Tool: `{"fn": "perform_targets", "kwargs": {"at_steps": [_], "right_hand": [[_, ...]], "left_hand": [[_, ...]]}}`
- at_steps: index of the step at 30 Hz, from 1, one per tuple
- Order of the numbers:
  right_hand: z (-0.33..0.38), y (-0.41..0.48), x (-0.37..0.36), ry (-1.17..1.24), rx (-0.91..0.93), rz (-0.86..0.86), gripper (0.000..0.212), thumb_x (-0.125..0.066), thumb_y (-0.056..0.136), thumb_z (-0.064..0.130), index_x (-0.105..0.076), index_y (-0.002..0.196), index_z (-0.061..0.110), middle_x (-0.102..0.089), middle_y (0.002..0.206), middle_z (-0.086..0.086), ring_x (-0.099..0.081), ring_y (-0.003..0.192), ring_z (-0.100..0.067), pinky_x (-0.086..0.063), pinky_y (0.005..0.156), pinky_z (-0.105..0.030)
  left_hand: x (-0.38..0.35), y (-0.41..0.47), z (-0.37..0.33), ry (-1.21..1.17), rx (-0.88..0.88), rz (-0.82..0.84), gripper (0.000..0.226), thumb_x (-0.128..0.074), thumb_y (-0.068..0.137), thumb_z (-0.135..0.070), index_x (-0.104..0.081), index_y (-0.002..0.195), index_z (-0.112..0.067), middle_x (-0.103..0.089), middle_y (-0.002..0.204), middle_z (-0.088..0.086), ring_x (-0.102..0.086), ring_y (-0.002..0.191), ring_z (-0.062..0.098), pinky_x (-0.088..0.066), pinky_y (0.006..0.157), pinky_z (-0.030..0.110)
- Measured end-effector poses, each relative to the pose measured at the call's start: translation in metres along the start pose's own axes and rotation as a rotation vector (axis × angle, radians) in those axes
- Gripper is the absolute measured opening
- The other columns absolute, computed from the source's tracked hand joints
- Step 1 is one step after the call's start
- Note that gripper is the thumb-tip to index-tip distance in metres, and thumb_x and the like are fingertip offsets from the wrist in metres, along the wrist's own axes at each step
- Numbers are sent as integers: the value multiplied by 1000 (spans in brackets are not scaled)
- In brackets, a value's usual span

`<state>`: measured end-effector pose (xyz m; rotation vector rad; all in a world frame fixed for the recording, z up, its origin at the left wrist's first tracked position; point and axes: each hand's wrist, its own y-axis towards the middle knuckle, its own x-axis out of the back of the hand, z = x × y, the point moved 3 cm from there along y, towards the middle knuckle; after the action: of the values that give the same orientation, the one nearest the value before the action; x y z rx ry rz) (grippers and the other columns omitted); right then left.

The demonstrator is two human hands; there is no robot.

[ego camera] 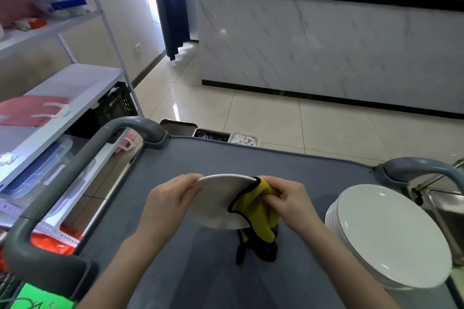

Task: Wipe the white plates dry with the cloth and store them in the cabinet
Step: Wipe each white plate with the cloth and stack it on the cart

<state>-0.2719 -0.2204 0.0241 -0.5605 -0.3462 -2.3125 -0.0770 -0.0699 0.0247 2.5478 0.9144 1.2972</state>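
White and tilted up on edge, a plate point(218, 198) is held low in the centre of the frame, above the grey bench point(276, 163). The left hand point(168, 203) grips its left rim with curled fingers. The right hand point(288, 198) pinches a yellow cloth point(256, 211) with black trim against the right rim, the cloth's tail hanging below the plate. At lower right a stack of white plates point(391, 238) rests on the bench, apart from the held one.

We count one white plate point(216, 200) apart from the rest, one yellow cloth point(253, 211), and one stack of white plates point(391, 233), perhaps six high; the rims blur together.
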Motion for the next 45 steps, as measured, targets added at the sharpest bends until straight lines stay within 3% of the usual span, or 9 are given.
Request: {"fn": "perform_targets", "kwargs": {"at_steps": [5, 12, 16, 25, 30, 34, 37, 42, 45], "right_hand": [[22, 0, -24, -282, 139, 20, 41, -49, 76, 18, -68, 107, 36, -72, 97, 15, -65, 89, -9, -52, 78, -32], [6, -12, -13, -8, 104, -108, 47, -55, 76, -1, -72, 100, 36, -71, 91, 24, -65, 86, 2, -48, 73, -14], [-2, -9, -3, 90, 25, -100, 50, -58, 79, -3, -71, 99, 42, -72, 97, 19, -66, 95, -3, -51, 80, -19], [14, -3, -23, -303, 95, -14, 40, -58, 81, 5, -69, 106, 34, -73, 92, 10, -66, 85, -16, -52, 75, -36], [4, -9, -14, -186, 86, -151, 45, -61, 78, -3, -71, 101, 35, -72, 86, 17, -66, 79, -6, -52, 72, -28], [1, -10, -1, -27, 26, -123, 58, -61, 79, -7, -68, 97, 47, -71, 90, 24, -66, 86, 1, -49, 74, -14], [-2, -7, 2, -70, -17, -86, 52, -63, 79, -5, -69, 92, 46, -71, 87, 23, -65, 84, 2, -49, 74, -17], [12, -2, -11, -350, 67, 12, 42, -58, 79, 6, -69, 105, 37, -73, 92, 12, -66, 85, -13, -51, 77, -33], [17, 0, -21, -418, 101, 3, 41, -57, 81, 7, -68, 107, 36, -73, 94, 10, -66, 88, -18, -51, 75, -36]], "left_hand": [[-8, 11, -44, 230, -320, 29, 26, -52, 90, -31, -75, 88, -22, -69, 75, -8, -64, 68, 19, -50, 50, 33], [-9, -6, 16, -140, 162, 76, 12, -78, 82, -14, -73, 86, -23, -70, 82, -14, -63, 79, 4, -47, 69, 21], [-13, -12, 37, -308, 415, 87, 14, -76, 83, -14, -70, 73, -22, -69, 72, -3, -67, 75, 17, -46, 67, 27], [-16, 13, -33, 127, -176, 28, 24, -56, 88, -41, -73, 80, -26, -59, 74, -10, -50, 72, 11, -43, 57, 27], [-17, 10, 11, -136, 153, 78, 13, -78, 80, -13, -73, 87, -22, -69, 85, -11, -64, 83, 9, -50, 75, 29], [-20, -6, 37, -264, 403, 107, 11, -75, 84, -11, -70, 77, -19, -69, 73, -2, -66, 76, 20, -48, 68, 29], [-16, -7, 30, -198, 298, 43, 15, -76, 83, -8, -71, 77, -20, -66, 71, -9, -59, 71, 11, -42, 62, 20], [-8, 5, -18, 85, -100, 27, 10, -66, 86, -25, -75, 83, -21, -60, 72, -5, -57, 67, 17, -45, 54, 32], [-12, 11, -33, 98, -150, 38, 15, -64, 86, -31, -76, 81, -22, -61, 72, -6, -57, 69, 17, -46, 56, 32]]}}
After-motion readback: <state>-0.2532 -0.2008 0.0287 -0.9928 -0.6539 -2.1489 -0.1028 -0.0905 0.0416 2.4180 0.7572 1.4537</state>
